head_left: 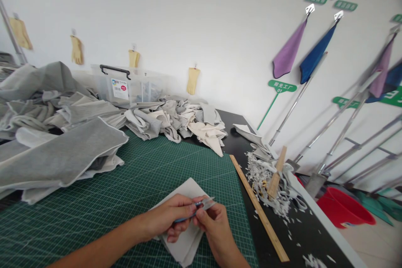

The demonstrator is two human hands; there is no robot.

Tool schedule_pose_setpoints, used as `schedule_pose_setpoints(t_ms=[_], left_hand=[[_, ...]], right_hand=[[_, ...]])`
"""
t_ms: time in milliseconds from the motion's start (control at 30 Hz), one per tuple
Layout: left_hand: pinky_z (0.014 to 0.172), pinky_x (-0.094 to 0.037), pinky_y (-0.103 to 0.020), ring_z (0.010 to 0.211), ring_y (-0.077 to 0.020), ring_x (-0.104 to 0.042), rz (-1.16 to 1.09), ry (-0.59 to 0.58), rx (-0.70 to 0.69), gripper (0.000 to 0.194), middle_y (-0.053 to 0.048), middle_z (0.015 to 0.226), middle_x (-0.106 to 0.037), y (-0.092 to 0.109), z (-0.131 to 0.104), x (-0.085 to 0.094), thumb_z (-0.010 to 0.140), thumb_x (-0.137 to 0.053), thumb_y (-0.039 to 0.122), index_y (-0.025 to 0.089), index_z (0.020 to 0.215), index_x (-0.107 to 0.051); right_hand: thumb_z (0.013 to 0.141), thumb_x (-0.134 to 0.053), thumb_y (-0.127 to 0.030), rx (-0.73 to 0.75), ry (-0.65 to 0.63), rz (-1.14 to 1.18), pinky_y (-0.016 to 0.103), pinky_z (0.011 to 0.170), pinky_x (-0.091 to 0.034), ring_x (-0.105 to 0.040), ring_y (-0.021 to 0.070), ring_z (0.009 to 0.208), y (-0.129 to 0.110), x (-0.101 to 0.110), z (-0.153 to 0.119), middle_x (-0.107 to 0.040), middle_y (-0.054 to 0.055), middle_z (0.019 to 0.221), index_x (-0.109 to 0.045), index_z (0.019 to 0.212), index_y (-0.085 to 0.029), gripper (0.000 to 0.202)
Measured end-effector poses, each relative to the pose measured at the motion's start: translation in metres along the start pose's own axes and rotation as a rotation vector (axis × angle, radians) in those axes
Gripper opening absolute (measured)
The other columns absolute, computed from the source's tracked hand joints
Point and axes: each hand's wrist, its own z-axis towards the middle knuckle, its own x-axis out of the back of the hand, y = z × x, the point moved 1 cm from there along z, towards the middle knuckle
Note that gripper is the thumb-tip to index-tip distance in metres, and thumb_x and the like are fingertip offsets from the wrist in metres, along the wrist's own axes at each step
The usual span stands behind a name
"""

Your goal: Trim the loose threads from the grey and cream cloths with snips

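The left hand (174,217) is closed around a slim blue cutting tool with a pointed metal tip (185,218), thumb and fingers pinched along it. The right hand (211,217) is pinched nearly closed, its fingertips at the tool's tip and a small pale piece there. Both are above a stack of light grey cloth pieces (188,245), which lies on the green gridded cutting mat (150,176) near the front edge of the black table (264,234). A long wooden ruler (259,207) lies along the mat's right edge; beyond it, toward the table's right edge, are shredded pale scraps (276,197).
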Motion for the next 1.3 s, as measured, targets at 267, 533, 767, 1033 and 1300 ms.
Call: schedule_pose_setpoints(t_ms=[267,533,767,1033,1300], left_hand=[[0.034,-0.026,-0.017,0.034,-0.0048,-0.021,0.024,-0.018,0.012,0.034,0.009,0.048,-0.035,0.0027,-0.0002,0.0002,0.09,-0.048,0.049,0.017,0.082,-0.054],[0.033,-0.027,-0.017,0.034,-0.0044,-0.021,0.022,-0.035,0.028,0.038,0.009,0.048,-0.035,0.0022,0.0001,0.0003,0.089,-0.047,0.052,0.016,0.082,-0.055],[0.033,-0.026,-0.016,0.034,-0.0049,-0.021,0.011,-0.043,0.018,0.033,0.009,0.048,-0.034,0.0003,-0.0021,0.0018,0.092,-0.045,0.047,0.017,0.084,-0.055],[0.034,-0.028,-0.016,0.034,-0.0047,-0.022,0.029,-0.047,0.01,0.034,0.009,0.049,-0.036,0.0063,-0.0031,-0.0005,0.091,-0.047,0.049,0.016,0.085,-0.055],[0.035,-0.029,-0.017,0.033,-0.0043,-0.024,0.052,-0.022,0.018,0.035,0.009,0.05,-0.037,0.006,-0.0029,0.0002,0.089,-0.049,0.05,0.016,0.086,-0.055]], right_hand=[[0.076,-0.071,-0.036,-0.016,0.021,0.011,0.021,0.048,-0.026,-0.042,0.0079,0.05,0.002,0.0004,-0.0005,-0.058,-0.001,0.057,-0.071,0.092,-0.018,0.024],[0.076,-0.07,-0.039,-0.029,0.025,-0.024,0.021,0.047,-0.024,-0.04,0.0083,0.048,0.0014,0.0,-0.0007,-0.057,-0.001,0.053,-0.072,0.088,-0.018,0.025],[0.074,-0.072,-0.04,0.0,0.012,-0.017,0.021,0.046,-0.026,-0.041,0.0084,0.049,-0.0005,-0.0018,-0.0005,-0.058,-0.001,0.056,-0.072,0.09,-0.017,0.027],[0.072,-0.073,-0.041,0.004,0.043,-0.002,0.021,0.047,-0.028,-0.042,0.0092,0.051,-0.0022,-0.0031,-0.0012,-0.059,0.0,0.059,-0.072,0.091,-0.017,0.03],[0.073,-0.073,-0.039,-0.006,0.055,0.024,0.02,0.047,-0.029,-0.043,0.0085,0.05,-0.0015,-0.0034,-0.0016,-0.058,0.0,0.057,-0.072,0.092,-0.018,0.029]])
